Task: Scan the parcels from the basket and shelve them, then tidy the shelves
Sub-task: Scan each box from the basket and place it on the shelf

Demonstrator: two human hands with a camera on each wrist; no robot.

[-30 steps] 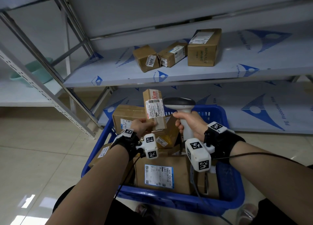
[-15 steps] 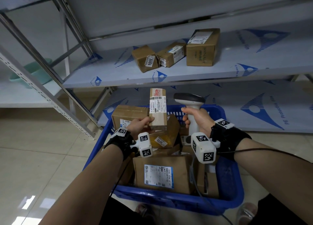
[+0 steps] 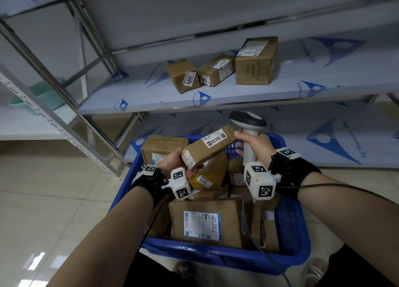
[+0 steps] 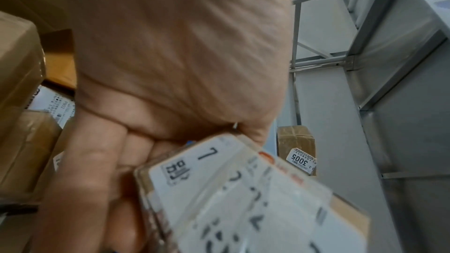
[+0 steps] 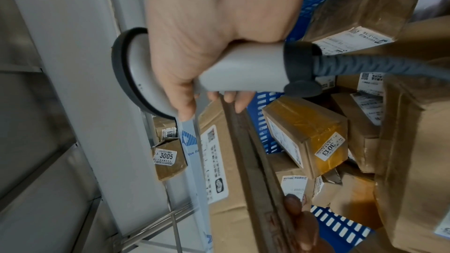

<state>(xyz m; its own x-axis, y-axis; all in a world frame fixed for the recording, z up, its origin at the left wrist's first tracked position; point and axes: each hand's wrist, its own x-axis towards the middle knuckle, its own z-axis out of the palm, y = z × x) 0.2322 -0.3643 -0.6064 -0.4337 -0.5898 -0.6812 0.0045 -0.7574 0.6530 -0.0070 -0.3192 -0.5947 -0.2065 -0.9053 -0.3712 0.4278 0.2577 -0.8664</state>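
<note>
Parcels fill a blue basket (image 3: 287, 232) on pale floor tiles (image 3: 43, 200); left hand (image 3: 174, 161) grips a slim parcel (image 3: 207, 148), right hand (image 3: 254, 144) grips the scanner (image 3: 248, 122) before grey metal shelves (image 3: 151, 96).

Green basin (image 3: 41, 94): we list it on the neighbouring white ledge (image 3: 26, 124), left of the metal upright (image 3: 49, 122).
Floor tiles (image 3: 54, 200): we log pale, glossy, below that upright.

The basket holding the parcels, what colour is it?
The basket is blue plastic with slotted walls; the head view shows it best.
</note>
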